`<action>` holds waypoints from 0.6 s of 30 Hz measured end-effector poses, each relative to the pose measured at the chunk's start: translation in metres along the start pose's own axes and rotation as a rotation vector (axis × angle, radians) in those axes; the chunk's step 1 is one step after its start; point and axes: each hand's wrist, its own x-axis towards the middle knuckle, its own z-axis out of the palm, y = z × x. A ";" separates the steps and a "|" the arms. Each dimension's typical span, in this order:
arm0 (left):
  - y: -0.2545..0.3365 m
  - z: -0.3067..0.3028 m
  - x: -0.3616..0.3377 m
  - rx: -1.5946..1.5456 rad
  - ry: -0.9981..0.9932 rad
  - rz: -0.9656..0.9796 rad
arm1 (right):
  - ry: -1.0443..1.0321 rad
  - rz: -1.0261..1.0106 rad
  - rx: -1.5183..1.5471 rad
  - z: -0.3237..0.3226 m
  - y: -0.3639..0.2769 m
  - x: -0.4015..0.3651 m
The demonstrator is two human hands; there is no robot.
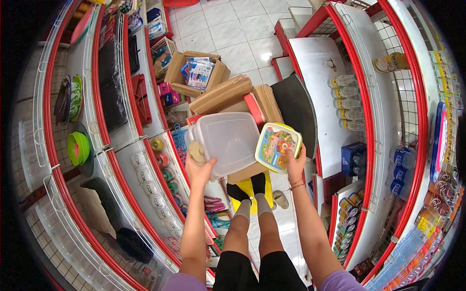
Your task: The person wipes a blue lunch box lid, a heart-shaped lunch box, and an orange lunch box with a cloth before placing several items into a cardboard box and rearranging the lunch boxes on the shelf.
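My left hand point(199, 169) is closed on a grey-beige cloth point(196, 152) and the near left edge of a translucent plastic container point(228, 140). The container looks empty, with its broad side turned up. My right hand point(296, 162) grips a small lunch box point(277, 147) with a colourful cartoon lid and a yellow-green rim, thumb on the lid. The lunch box is just right of the container, against or very near its edge. Beneath both lies an open cardboard box point(247, 172).
Shelves with red edges point(111, 160) line the left, holding bowls point(77, 148) and cups. Shelves point(323, 72) with glass bottles point(345, 92) and cans point(347, 218) stand right. Ahead are a box point(177, 72) of packaged goods, flattened cardboard point(221, 94) and a black panel point(296, 109). A yellow stool is below.
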 end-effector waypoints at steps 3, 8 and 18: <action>-0.001 -0.017 -0.003 -0.146 -0.061 -0.017 | -0.051 0.258 0.301 -0.014 -0.007 0.004; -0.016 -0.038 -0.008 -0.212 -0.151 -0.022 | -0.247 0.616 0.607 -0.029 0.012 0.005; -0.047 -0.045 0.002 -0.453 -0.256 -0.043 | -0.596 0.733 0.464 0.023 0.004 -0.001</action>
